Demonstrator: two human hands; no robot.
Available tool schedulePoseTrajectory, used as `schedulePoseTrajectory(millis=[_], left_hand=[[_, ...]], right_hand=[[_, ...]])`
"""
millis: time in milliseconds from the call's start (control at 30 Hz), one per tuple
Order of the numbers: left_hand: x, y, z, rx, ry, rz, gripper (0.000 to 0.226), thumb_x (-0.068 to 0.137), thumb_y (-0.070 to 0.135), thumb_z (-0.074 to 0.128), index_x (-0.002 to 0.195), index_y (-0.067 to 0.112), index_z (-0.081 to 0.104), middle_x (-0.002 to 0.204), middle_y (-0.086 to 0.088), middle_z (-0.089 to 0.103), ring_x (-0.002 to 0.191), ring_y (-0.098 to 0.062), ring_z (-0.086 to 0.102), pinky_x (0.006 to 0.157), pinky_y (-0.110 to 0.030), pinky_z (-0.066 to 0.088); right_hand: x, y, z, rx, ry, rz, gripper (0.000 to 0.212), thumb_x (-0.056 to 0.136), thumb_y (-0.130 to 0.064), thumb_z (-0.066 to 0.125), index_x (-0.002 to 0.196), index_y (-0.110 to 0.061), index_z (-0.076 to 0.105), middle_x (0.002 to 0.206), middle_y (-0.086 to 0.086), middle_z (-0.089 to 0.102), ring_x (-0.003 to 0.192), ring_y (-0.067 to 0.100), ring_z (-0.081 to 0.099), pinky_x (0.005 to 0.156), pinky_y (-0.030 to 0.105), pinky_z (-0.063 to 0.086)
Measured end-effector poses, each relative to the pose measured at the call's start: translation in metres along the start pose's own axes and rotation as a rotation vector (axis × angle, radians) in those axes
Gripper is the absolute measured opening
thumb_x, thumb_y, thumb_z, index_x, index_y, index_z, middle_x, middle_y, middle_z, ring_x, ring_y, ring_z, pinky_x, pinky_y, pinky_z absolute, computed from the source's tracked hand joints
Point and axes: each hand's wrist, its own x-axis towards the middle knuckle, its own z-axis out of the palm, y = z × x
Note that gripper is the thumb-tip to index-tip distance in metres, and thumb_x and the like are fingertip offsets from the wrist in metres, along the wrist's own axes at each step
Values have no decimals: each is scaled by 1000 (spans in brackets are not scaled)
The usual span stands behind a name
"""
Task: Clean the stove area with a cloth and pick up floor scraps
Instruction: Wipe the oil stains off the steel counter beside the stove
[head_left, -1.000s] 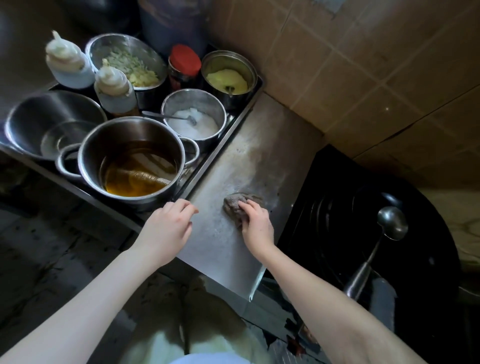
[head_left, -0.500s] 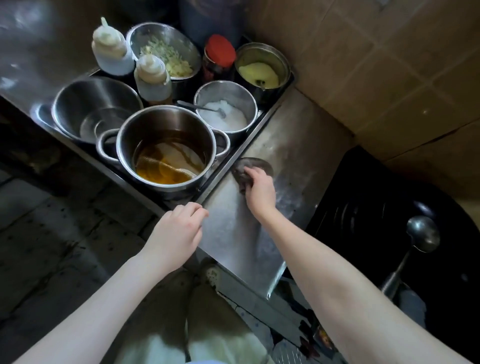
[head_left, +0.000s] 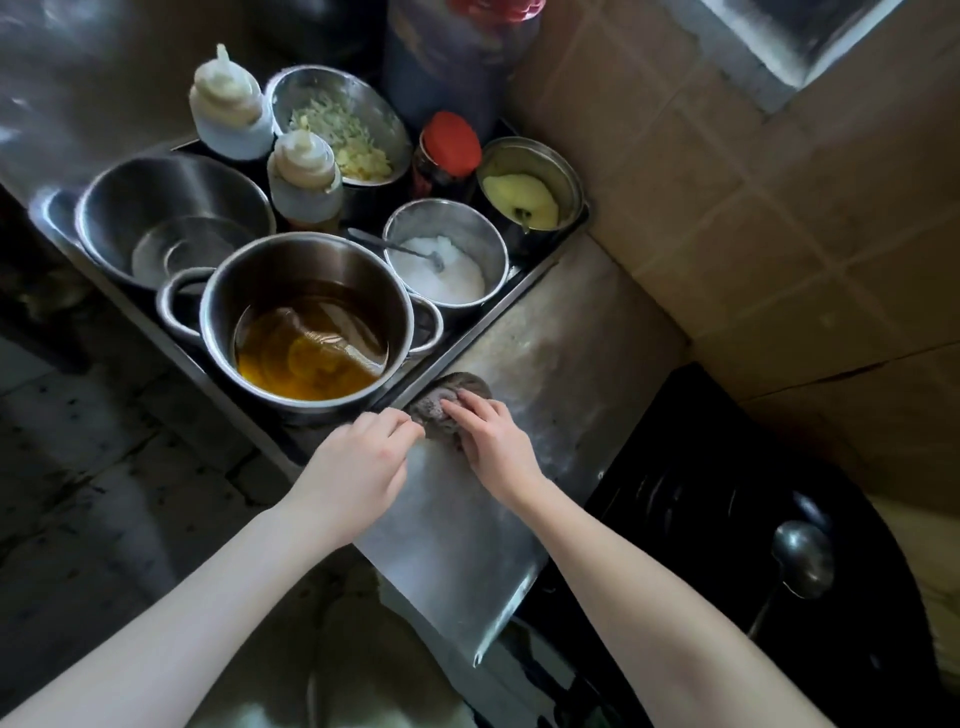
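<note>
A bunched grey cloth (head_left: 451, 393) lies on the steel counter (head_left: 457, 525) beside the stove, right against the edge of the condiment tray (head_left: 470, 332). My right hand (head_left: 496, 441) holds the cloth down, fingers laid over its top and the rest bunched under the palm. My left hand (head_left: 358, 465) rests at the counter's near left corner with loosely bent fingers, and its fingertips reach the cloth's left edge. It holds nothing. No floor scraps can be made out.
The tray holds a pot of amber oil (head_left: 306, 332), an empty steel bowl (head_left: 171, 218), a salt bowl (head_left: 447, 254), two squeeze bottles (head_left: 304, 176), a red-lidded jar (head_left: 449, 148) and other bowls. A black wok (head_left: 727, 519) with a ladle (head_left: 800, 558) sits right. Tiled wall behind.
My right hand has dragged the cloth back toward me along the tray's edge. My left hand has shifted right until its fingertips meet the cloth. The camera has moved in closer.
</note>
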Motion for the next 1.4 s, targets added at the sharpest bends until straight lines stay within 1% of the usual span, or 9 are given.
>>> schedulePoseTrajectory(millis=[200, 367, 533, 600, 733, 967, 1100, 1300, 1400], left_hand=[[26, 10, 14, -22, 19, -2, 34, 86, 13, 58, 120, 15, 59, 122, -4, 58, 103, -26, 59, 83, -36, 49], [49, 17, 26, -24, 23, -1, 33, 86, 12, 57, 119, 13, 58, 122, -6, 58, 105, -29, 58, 86, -36, 48], [75, 27, 39, -20, 24, -21, 33, 89, 14, 50, 122, 15, 54, 125, -5, 54, 109, -28, 53, 89, -37, 45], [84, 29, 43, -11, 33, -17, 32, 89, 15, 51, 121, 14, 54, 124, -4, 54, 109, -28, 53, 89, -36, 45], [96, 29, 47, -1, 71, 2, 28, 80, 10, 63, 108, 10, 62, 108, -9, 63, 93, -31, 61, 76, -38, 51], [109, 30, 53, 33, 65, 11, 28, 71, 11, 72, 98, 11, 66, 96, -8, 66, 83, -30, 64, 68, -37, 54], [114, 30, 59, 21, 69, -4, 29, 82, 15, 61, 110, 13, 61, 109, -7, 62, 96, -30, 60, 79, -39, 51], [107, 29, 56, -8, 95, -19, 32, 69, 11, 75, 99, 13, 66, 97, -5, 66, 83, -27, 65, 67, -34, 55], [102, 27, 59, -19, 79, -34, 29, 78, 13, 67, 108, 14, 64, 108, -4, 63, 94, -27, 62, 77, -36, 52]], right_hand=[[42, 34, -12, 59, 87, 158, 48, 87, -5, 51, 130, -25, 55, 140, 0, 50, 115, 28, 48, 80, 39, 51], [81, 76, -29, 116, 134, 301, 43, 90, -7, 48, 128, -22, 57, 141, 2, 49, 123, 29, 46, 97, 33, 40], [107, 123, -48, 172, 182, 433, 48, 85, 0, 49, 128, -20, 57, 140, 4, 50, 130, 23, 43, 107, 27, 30], [113, 143, -59, 186, 208, 520, 47, 87, -1, 49, 129, -19, 57, 138, 5, 51, 129, 23, 45, 109, 29, 32], [110, 180, -70, 211, 273, 658, 42, 90, -4, 51, 130, -17, 56, 136, 8, 53, 125, 26, 49, 108, 34, 36], [91, 238, -92, 289, 429, 1038, 42, 90, 0, 51, 131, -10, 54, 130, 13, 58, 121, 32, 53, 104, 43, 43], [111, 244, -99, 314, 396, 1021, 43, 91, 1, 50, 132, -10, 53, 131, 13, 57, 121, 32, 52, 103, 44, 44], [160, 227, -100, 360, 345, 888, 45, 91, -1, 50, 136, -11, 48, 135, 11, 54, 125, 29, 49, 106, 40, 41], [174, 210, -95, 308, 274, 759, 46, 90, 0, 49, 135, -11, 49, 136, 10, 53, 126, 28, 48, 108, 35, 38]])
